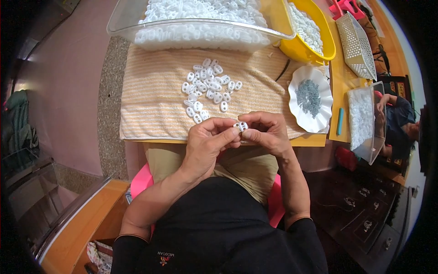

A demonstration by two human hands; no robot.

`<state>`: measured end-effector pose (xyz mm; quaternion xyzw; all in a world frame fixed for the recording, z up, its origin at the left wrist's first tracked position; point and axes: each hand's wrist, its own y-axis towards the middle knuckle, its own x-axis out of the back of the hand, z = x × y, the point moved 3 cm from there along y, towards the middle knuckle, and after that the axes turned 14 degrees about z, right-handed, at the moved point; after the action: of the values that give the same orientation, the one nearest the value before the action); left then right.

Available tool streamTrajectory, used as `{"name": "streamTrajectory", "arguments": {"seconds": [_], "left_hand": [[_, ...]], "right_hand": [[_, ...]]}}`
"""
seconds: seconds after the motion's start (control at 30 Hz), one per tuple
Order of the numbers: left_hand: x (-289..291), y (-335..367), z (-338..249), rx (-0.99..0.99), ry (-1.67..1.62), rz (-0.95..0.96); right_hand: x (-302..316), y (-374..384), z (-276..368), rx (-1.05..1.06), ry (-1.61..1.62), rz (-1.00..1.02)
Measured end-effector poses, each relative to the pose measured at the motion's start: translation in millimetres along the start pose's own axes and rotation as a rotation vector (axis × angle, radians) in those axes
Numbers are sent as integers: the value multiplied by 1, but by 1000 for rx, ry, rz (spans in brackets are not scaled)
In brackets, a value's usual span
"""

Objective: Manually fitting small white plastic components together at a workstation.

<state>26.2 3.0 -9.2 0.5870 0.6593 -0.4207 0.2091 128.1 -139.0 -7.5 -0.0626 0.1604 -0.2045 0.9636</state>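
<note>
Pinches a small white piece [240, 126] with dark holes above the near edge of the striped towel [155, 91]: left hand [205, 141] closed on its left end, right hand [268, 130] closed on its right. Appears partway through work on this piece; impossible to tell the exact stage behind the covering fingers. Just beyond, a scattered pile of loose white pieces [207, 84], some overlapping, with no visible way of telling finished from untouched. Probably much left overall: a large clear box [276, 34] heaped with white pieces at the far side, and a yellow basin [329, 48] with more, of uncertain stage. To the right, near the right hand but apart from it, a fluted white dish [294, 107] of small grey bits [309, 98], too fine to make out. Farther up, a dark curved strip [283, 71] on the cloth. Past the towel on the right, a perforated basket [358, 43], a blue-green bar [340, 121] and a second clear box [367, 153] of white pieces, with a co-worker [401, 121] in dark clothing beside it. No obstacle between hands and pile; only a tall box wall before the main heap.
</note>
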Motion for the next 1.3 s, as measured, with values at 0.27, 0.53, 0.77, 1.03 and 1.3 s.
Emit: {"name": "streamTrajectory", "arguments": {"seconds": [0.27, 0.53, 0.77, 1.03, 1.3], "left_hand": [[1, 1, 2, 25, -91, 37], [3, 1, 4, 64, -211, 103], [2, 2, 4, 72, -273, 186], [1, 3, 3, 61, -277, 287], [0, 0, 7, 39, -267, 302]], "right_hand": [[-3, 0, 3, 17, 55, -38], [-10, 1, 11, 109, 106, 0], [-10, 2, 17, 185, -44, 9], [-13, 1, 19, 225, -87, 16], [-15, -1, 26, 240, -182, 9]]}}
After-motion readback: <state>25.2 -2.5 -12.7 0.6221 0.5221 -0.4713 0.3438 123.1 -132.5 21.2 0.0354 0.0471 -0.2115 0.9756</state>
